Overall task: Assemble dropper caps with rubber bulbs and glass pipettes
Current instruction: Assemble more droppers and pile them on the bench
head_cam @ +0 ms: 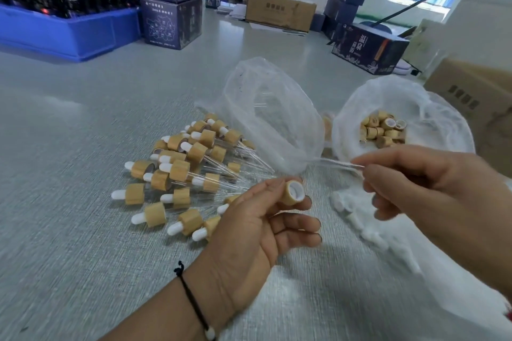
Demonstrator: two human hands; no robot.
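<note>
While I line up the two parts, these are my worries
Left hand (257, 219): pinches a bamboo cap (293, 192) at the fingertips, open white-lined end facing right
Right hand (432, 188): fingers curled, pinching a glass pipette (340, 164) that points left, just above the cap
Breakage risk: thin glass could snap if I push it in off-centre
Slip risk: my light hold on the cap may let it twist or drop
Done pile (182, 166): finished droppers on the table, left of my hands
Spare caps (383, 130): in the far right bag
Hard to see: pipette is blurred and see-through; whether a bulb already sits in the cap, I cannot tell; white pieces (357, 219) near right are smeared
</note>
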